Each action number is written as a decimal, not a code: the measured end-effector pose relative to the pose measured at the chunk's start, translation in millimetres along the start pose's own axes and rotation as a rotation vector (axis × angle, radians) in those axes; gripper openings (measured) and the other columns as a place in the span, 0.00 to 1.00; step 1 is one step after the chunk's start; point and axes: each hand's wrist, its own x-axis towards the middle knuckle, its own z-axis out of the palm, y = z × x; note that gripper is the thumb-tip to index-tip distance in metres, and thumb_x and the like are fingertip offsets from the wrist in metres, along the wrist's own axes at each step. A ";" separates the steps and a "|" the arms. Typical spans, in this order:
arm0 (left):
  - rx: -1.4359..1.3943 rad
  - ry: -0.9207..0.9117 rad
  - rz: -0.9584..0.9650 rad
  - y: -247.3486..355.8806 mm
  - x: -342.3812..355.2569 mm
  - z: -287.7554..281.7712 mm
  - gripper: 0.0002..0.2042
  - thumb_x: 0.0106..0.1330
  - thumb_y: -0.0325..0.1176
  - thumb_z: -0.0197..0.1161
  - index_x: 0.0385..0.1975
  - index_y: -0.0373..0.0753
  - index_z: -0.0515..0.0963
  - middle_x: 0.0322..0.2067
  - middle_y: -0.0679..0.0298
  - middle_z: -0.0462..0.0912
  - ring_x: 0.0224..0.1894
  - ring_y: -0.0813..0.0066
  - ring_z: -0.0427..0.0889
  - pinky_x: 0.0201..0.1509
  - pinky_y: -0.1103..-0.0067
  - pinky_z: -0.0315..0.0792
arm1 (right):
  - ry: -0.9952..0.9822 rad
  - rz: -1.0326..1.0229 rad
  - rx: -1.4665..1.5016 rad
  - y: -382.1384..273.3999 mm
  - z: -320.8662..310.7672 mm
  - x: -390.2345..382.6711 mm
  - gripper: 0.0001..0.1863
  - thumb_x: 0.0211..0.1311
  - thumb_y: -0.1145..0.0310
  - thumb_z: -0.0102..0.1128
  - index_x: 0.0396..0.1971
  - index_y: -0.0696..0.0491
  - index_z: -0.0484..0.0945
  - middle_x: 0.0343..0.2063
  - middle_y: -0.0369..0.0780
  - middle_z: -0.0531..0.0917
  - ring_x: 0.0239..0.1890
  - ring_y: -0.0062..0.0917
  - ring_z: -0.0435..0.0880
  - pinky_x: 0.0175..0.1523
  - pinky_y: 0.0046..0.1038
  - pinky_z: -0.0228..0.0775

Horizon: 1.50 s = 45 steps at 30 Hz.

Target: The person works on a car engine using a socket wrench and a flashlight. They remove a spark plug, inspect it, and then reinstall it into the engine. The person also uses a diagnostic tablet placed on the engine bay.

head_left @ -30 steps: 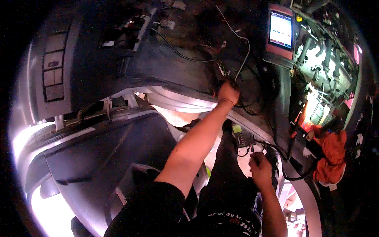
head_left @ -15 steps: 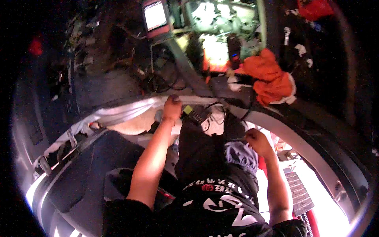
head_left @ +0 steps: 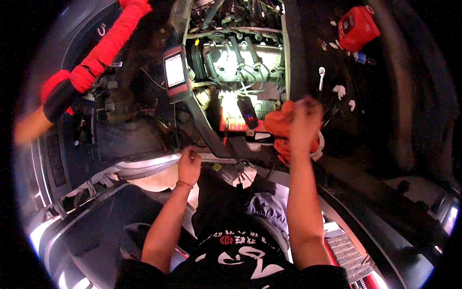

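My right hand (head_left: 306, 117) is stretched forward over a bunched orange cloth (head_left: 278, 123) beside the engine bay; its fingers are smeared by motion, so whether it grips anything does not show. My left hand (head_left: 189, 165) is at the pale sill (head_left: 156, 163), fingers curled inward. A small dark patch shows between those fingers, too small to name. Left of the engine (head_left: 250, 62) stands a red-framed handheld tablet (head_left: 174, 73) with a lit screen. A black work light (head_left: 247, 112) with a blue indicator lies on a red-and-white box (head_left: 229, 124).
A red jug (head_left: 358, 29) and a ratchet wrench (head_left: 321, 77) lie at the far right with white scraps. A long red fuzzy-looking thing (head_left: 98, 60) crosses the upper left; I cannot tell its kind. Cables and a dark device (head_left: 227, 173) sit near my legs. A dark seat (head_left: 110, 212) is at left.
My right hand has moved forward from beside my lap to the orange cloth. The view has shifted, showing more of the engine, and the red fuzzy-looking thing now crosses the upper left.
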 end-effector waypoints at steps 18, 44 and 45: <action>0.212 -0.102 0.764 149.8 218.7 53.6 0.13 0.66 0.29 0.60 0.49 0.36 0.74 0.40 0.50 0.81 0.44 0.53 0.83 0.46 0.68 0.77 | 0.102 -0.168 -0.994 161.8 -61.9 266.5 0.33 0.61 0.49 0.64 0.58 0.58 0.74 0.53 0.53 0.81 0.53 0.48 0.81 0.58 0.44 0.71; 0.141 -0.633 0.377 118.8 306.3 133.9 0.22 0.52 0.24 0.65 0.51 0.35 0.77 0.44 0.48 0.82 0.46 0.52 0.83 0.52 0.69 0.76 | -1.443 -0.843 -1.183 28.9 162.8 204.8 0.13 0.44 0.70 0.65 0.34 0.50 0.82 0.28 0.43 0.83 0.33 0.41 0.84 0.39 0.40 0.76; 0.106 -0.648 0.379 117.2 306.4 134.5 0.22 0.52 0.24 0.66 0.51 0.36 0.77 0.44 0.50 0.82 0.46 0.54 0.83 0.52 0.69 0.76 | -1.475 -0.854 -1.158 31.2 163.6 206.3 0.12 0.44 0.70 0.65 0.33 0.51 0.81 0.28 0.43 0.83 0.33 0.42 0.84 0.39 0.41 0.76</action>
